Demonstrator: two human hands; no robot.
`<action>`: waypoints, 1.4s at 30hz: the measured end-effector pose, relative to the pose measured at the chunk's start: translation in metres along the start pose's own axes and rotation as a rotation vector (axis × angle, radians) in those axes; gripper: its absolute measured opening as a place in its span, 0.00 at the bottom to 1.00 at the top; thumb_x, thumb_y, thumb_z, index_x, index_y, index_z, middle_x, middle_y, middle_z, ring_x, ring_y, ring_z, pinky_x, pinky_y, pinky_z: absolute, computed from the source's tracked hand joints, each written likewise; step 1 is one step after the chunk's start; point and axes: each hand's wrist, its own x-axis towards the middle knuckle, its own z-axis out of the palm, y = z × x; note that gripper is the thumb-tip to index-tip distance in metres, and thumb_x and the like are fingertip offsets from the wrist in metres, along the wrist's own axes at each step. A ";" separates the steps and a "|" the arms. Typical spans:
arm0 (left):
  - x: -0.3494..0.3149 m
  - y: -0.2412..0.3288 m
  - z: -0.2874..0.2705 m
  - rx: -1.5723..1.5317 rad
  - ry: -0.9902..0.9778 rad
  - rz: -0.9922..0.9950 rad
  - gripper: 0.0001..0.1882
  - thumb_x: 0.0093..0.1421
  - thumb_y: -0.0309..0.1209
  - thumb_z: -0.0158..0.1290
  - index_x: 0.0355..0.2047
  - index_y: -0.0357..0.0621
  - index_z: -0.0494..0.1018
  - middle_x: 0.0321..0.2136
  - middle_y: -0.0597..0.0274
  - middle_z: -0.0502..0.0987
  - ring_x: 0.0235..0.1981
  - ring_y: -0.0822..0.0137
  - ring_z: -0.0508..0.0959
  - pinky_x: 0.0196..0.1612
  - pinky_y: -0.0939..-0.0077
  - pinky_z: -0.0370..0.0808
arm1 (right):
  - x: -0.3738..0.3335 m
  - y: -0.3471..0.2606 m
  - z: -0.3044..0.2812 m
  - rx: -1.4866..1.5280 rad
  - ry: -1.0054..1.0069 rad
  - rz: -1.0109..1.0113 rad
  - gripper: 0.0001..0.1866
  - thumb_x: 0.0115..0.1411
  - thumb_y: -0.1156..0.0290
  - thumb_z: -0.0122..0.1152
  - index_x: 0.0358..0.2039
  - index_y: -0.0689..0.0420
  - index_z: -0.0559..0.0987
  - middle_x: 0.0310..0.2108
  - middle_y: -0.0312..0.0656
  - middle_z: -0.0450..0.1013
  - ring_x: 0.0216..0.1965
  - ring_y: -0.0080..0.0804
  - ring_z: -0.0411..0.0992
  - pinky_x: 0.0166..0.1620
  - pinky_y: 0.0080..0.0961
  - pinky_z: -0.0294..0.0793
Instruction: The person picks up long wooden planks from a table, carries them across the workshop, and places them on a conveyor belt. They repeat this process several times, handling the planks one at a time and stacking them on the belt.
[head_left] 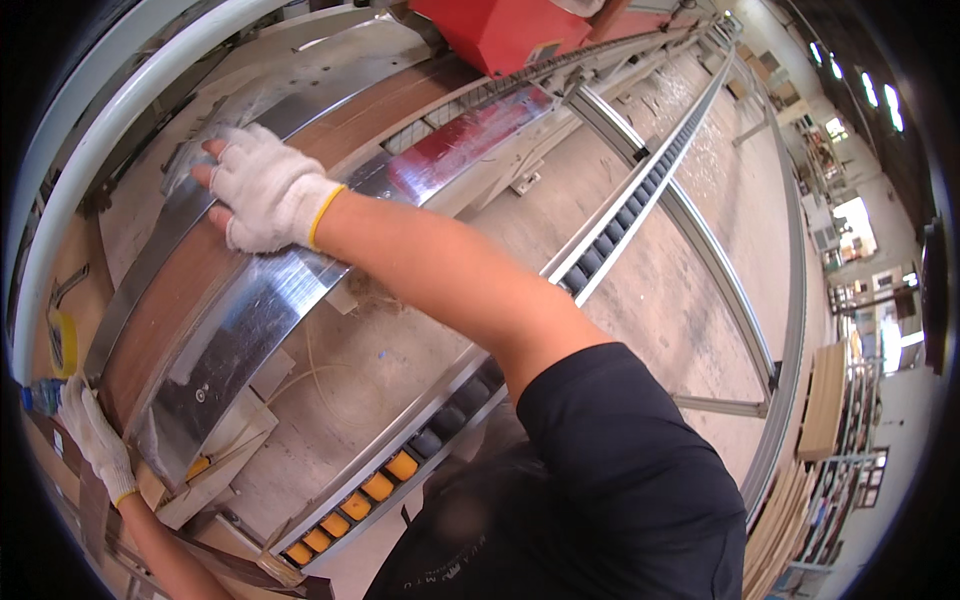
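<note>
My right hand [265, 190], in a white knit glove with bare fingertips, reaches across a long brown board [165, 305]. Its fingers are spread over the board and the metal strip beyond, with nothing visible in the grip. The board lies lengthwise between metal strips; the nearer one is a shiny metal plate [240, 345]. At the lower left, my left hand [95, 440], gloved the same way, rests beside the board's near end with its fingers stretched out. Next to those fingers is a small clear bottle with a blue cap [42, 396].
A red machine housing [500, 35] stands over the board's far end. Pale curved pipes [110, 110] run along the left. Nearer me is a roller track with orange and black rollers [355, 505]. A yellow tape roll [62, 340] sits at the left. Stacked boards [785, 530] stand at the right.
</note>
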 end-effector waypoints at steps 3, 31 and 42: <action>0.001 0.015 0.012 -0.106 0.000 0.055 0.24 0.80 0.37 0.43 0.67 0.32 0.72 0.67 0.43 0.72 0.73 0.46 0.65 0.77 0.55 0.55 | -0.009 0.041 0.015 0.016 0.155 -0.029 0.33 0.65 0.53 0.62 0.66 0.58 0.78 0.68 0.57 0.71 0.71 0.53 0.66 0.75 0.43 0.60; 0.005 0.100 -0.029 -0.146 0.036 0.214 0.28 0.70 0.49 0.53 0.57 0.38 0.81 0.55 0.40 0.82 0.60 0.42 0.79 0.66 0.50 0.72 | 0.000 0.020 0.016 -0.101 0.122 0.029 0.26 0.67 0.65 0.59 0.65 0.58 0.79 0.69 0.57 0.70 0.72 0.55 0.66 0.75 0.49 0.63; 0.004 0.176 -0.047 -0.468 0.327 0.243 0.20 0.62 0.45 0.59 0.46 0.43 0.78 0.41 0.47 0.79 0.50 0.43 0.78 0.62 0.48 0.72 | 0.017 -0.163 0.005 -0.218 -0.051 -0.239 0.27 0.69 0.60 0.58 0.66 0.56 0.77 0.69 0.53 0.70 0.70 0.56 0.65 0.74 0.45 0.64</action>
